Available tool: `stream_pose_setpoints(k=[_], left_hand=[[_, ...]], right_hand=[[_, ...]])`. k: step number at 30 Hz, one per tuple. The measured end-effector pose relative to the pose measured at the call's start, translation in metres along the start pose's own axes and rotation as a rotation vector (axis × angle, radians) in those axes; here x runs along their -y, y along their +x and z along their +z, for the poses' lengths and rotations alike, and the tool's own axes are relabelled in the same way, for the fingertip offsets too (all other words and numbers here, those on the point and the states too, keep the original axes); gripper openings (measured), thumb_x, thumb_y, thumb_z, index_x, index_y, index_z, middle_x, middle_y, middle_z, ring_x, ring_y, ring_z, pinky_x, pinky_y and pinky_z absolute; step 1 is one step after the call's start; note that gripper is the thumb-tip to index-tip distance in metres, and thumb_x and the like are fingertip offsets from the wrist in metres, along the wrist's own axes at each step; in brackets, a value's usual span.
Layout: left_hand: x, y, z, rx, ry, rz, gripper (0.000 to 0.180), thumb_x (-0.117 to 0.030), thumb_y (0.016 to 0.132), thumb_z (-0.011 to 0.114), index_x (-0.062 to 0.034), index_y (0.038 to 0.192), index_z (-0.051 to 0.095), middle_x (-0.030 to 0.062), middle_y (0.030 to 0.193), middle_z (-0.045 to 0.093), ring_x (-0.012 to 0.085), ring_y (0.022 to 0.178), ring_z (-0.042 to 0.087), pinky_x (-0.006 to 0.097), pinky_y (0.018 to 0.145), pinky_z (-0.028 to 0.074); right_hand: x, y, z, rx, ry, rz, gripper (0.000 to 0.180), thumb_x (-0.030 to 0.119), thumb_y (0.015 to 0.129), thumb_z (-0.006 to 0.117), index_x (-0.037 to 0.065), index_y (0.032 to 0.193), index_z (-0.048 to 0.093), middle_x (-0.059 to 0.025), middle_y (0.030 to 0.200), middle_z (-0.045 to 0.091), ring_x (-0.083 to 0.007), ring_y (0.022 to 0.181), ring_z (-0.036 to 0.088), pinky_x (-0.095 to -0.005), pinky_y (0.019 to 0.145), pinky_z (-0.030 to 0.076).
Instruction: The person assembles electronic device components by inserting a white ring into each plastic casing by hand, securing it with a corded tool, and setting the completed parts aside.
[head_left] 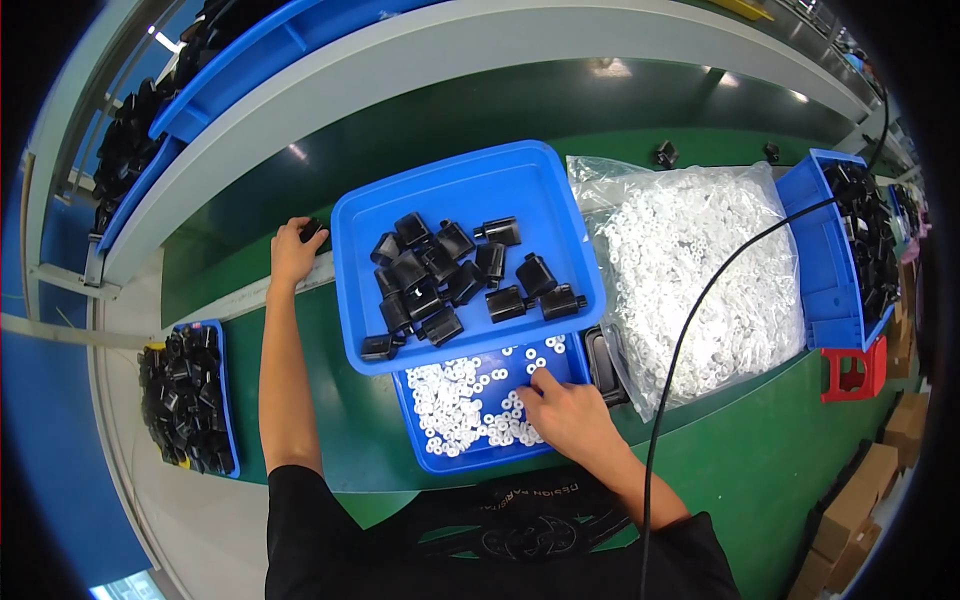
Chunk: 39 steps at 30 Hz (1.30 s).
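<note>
Most of a black piece (312, 231) is hidden inside the curled fingers of the left hand (291, 254), closed around it at the 9 o'clock side of the large blue tray (500, 175) of black flask-shaped parts (438, 262), the forearm reaching nearly straight toward 12. That tray covers the 12 o'clock edge of a smaller blue tray (480, 462), where white washers (442, 405) heap toward 9 o'clock. Over its 3 o'clock side the right hand (570, 412) is palm-down, forearm slanting up from 5 o'clock, thumb and index finger nearly together among loose washers, though whether they pinch one I cannot tell.
</note>
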<state>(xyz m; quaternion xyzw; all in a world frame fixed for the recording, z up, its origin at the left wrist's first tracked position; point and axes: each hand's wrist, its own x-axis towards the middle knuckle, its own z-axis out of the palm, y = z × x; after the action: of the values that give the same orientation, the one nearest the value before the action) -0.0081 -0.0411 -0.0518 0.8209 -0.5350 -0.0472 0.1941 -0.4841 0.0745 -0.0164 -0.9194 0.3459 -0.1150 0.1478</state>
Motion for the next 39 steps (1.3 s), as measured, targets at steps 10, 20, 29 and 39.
stream_pose_setpoints(k=[10,20,29,39], left_hand=[[-0.141,-0.023,-0.02,-0.037,-0.19,0.389,0.036,-0.024,0.085,0.067,-0.0036,0.115,0.061,0.0163,0.11,0.059,0.034,0.107,0.053,0.042,0.094,0.043],[-0.254,-0.056,0.006,0.517,-0.094,0.692,0.031,-0.023,0.084,0.069,-0.0019,0.106,0.061,0.0149,0.11,0.062,0.0319,0.106,0.056,0.041,0.096,0.043],[-0.239,-0.16,-0.031,0.21,-0.763,0.577,0.041,0.001,0.065,0.08,-0.0035,0.104,0.066,0.01,0.104,0.061,0.022,0.091,0.062,0.031,0.079,0.052],[-0.219,-0.226,-0.01,0.387,-1.109,0.414,0.048,-0.001,0.066,0.082,-0.0056,0.106,0.057,0.0121,0.117,0.064,0.0212,0.097,0.065,0.029,0.075,0.054]], right_hand=[[-0.004,-0.002,0.005,-0.004,0.058,0.025,0.017,0.014,0.072,0.068,0.006,0.078,0.054,-0.0078,0.081,0.053,-0.0231,0.049,0.057,-0.0342,0.043,0.047],[0.006,0.001,-0.021,-0.093,0.188,-0.01,0.016,0.012,0.076,0.069,0.007,0.082,0.056,-0.0047,0.082,0.056,-0.022,0.054,0.06,-0.0338,0.045,0.048],[-0.005,0.003,-0.044,-0.348,0.459,0.018,0.023,0.018,0.07,0.082,0.008,0.087,0.07,-0.0016,0.075,0.058,-0.0176,0.053,0.059,-0.0288,0.046,0.047],[0.007,0.03,-0.076,-0.424,0.495,-0.028,0.029,0.018,0.067,0.083,0.008,0.09,0.068,-0.0011,0.075,0.057,-0.0142,0.053,0.058,-0.0261,0.046,0.046]])
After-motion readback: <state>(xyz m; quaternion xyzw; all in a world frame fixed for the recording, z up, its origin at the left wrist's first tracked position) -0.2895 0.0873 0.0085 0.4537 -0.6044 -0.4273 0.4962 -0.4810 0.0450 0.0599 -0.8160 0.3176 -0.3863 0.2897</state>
